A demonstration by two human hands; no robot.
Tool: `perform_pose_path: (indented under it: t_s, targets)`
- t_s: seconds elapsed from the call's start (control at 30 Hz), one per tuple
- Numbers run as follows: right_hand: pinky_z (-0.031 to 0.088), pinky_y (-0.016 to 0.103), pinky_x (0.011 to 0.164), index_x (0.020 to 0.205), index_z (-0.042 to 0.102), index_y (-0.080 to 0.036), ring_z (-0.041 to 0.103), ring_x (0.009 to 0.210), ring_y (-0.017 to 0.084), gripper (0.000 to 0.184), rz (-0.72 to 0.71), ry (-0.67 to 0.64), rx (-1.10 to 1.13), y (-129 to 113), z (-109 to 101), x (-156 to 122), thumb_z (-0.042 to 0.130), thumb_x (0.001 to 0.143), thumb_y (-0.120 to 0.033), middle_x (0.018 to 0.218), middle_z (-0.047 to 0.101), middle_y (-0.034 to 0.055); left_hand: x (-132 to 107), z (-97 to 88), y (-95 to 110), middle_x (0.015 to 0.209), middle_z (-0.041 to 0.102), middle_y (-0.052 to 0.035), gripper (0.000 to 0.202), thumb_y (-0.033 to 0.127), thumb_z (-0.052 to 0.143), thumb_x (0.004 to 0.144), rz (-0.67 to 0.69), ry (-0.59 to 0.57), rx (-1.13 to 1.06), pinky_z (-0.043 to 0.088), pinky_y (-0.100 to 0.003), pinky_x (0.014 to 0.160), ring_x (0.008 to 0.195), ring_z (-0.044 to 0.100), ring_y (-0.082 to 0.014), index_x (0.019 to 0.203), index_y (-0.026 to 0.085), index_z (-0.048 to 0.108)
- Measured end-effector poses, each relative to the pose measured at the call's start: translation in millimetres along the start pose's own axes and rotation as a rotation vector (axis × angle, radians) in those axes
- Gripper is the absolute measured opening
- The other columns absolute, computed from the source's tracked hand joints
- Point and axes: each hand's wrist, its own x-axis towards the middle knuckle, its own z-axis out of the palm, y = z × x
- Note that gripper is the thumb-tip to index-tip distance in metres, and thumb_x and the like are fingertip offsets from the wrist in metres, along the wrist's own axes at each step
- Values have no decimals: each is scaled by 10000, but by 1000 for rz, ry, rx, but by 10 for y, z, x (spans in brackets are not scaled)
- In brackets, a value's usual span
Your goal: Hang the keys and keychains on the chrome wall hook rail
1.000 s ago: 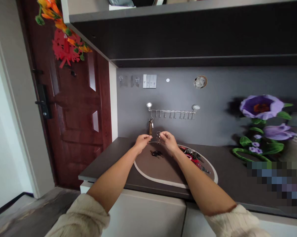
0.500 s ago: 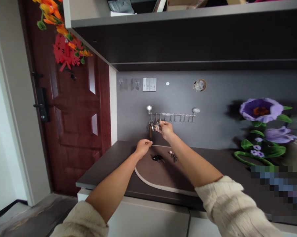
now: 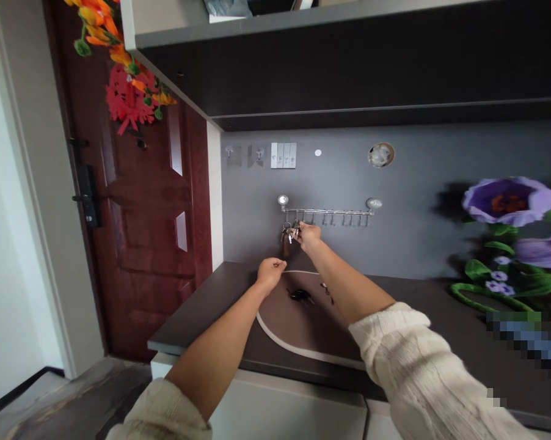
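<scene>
A metal hook rail (image 3: 329,212) is fixed to the grey wall. From its left end hangs a bunch of keys (image 3: 287,231) with a long brown tag (image 3: 285,245). My right hand (image 3: 310,236) pinches a second key ring with keys (image 3: 296,230) just below the hooks, close beside the hanging bunch. Whether that ring sits on a hook I cannot tell. Lower down, my left hand (image 3: 270,274) is closed in a pinch beneath the brown tag; anything between its fingers is too small to make out. Black keys (image 3: 299,296) and another small bunch (image 3: 327,292) lie on the brown mat (image 3: 298,330).
Overhead, a dark shelf (image 3: 339,73) juts out. Purple artificial flowers (image 3: 509,201) stand at the right of the dark counter (image 3: 202,308). Clear hooks (image 3: 259,154) and white labels (image 3: 283,155) are on the wall. Left is a dark red door (image 3: 142,263).
The whole view has shifted slightly. My right hand has moved a little left along the rail, bringing its keys closer to the hanging bunch. My left hand stays closed near the same spot.
</scene>
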Motion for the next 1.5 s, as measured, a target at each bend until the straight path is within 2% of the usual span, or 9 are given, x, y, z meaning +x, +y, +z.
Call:
perform_pose_path:
  t_s: [0.23,0.67,0.83,1.0,1.23,1.4,1.5]
  targets:
    - [463,179,416,701,476,-138,502,393,63,84,47,43,-30,83,-52,72,450,779,-117,454,464,-48,14,-2,-10,570,578,-14,212,296,517,703,-5,14,18,334,-213,539,534,481,-95,684,127,645]
    - [479,213,493,696,463,-155,462,416,48,104,41,-68,-177,85,-157,43,424,763,-86,473,472,-52,7,-35,-16,516,532,8,191,297,550,683,-38,-28,-16,313,-205,497,481,422,-75,649,128,633]
    - [468,224,544,659,478,-142,484,462,50,119,39,-103,-241,87,-221,23,440,729,-54,532,518,-29,1,-47,-39,534,536,10,181,292,570,671,-89,-112,-83,320,-198,480,475,411,-66,711,129,636]
    - [456,217,579,653,482,-147,506,513,58,126,52,-62,-324,85,-343,-122,451,711,-39,580,523,-20,-32,-110,-25,601,569,-5,161,236,606,644,-125,-200,-138,338,-194,511,514,439,-60,755,124,638]
    - [446,224,562,680,497,-142,508,505,72,128,43,-142,-385,207,-625,-439,453,695,-23,585,532,-6,-59,-229,16,601,579,-2,209,183,682,558,-56,-450,-150,381,-227,591,537,471,-64,750,114,637]
    - [390,188,523,647,541,-128,448,465,59,108,-73,-230,-555,414,-871,-593,512,643,-24,511,510,-25,-79,-301,25,675,611,-23,261,151,698,521,-21,-664,-89,406,-257,666,623,524,-93,772,126,636]
    - [354,180,519,653,569,-131,418,458,57,88,-152,-270,-731,497,-993,-663,531,637,-54,479,496,-39,-111,-325,35,731,616,-27,297,146,697,512,46,-705,10,403,-259,675,655,526,-101,802,132,637]
